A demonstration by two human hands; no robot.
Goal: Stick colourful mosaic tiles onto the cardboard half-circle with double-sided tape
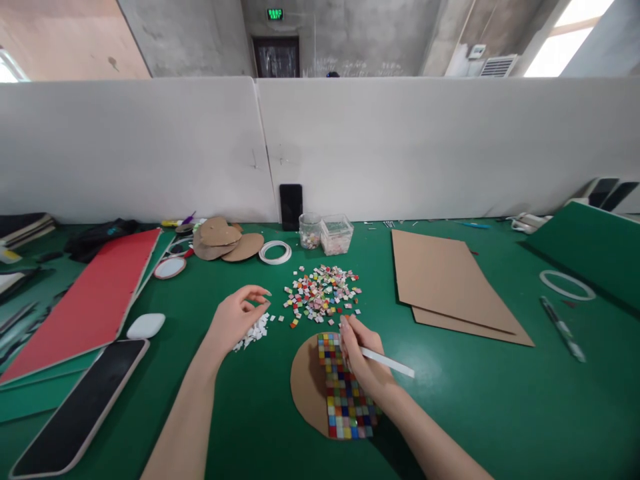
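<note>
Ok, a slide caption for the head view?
Right hand holding a white stick over the mosaic; left hand by white tiles.

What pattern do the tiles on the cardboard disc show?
The tiles form a multicoloured grid, best seen in the head view.

Behind the one heap of coloured tiles: two clear containers. Left of it: one white heap, one left hand. Right: two cardboard sheets. In front: one cardboard disc, one right hand, one white stick.
</note>
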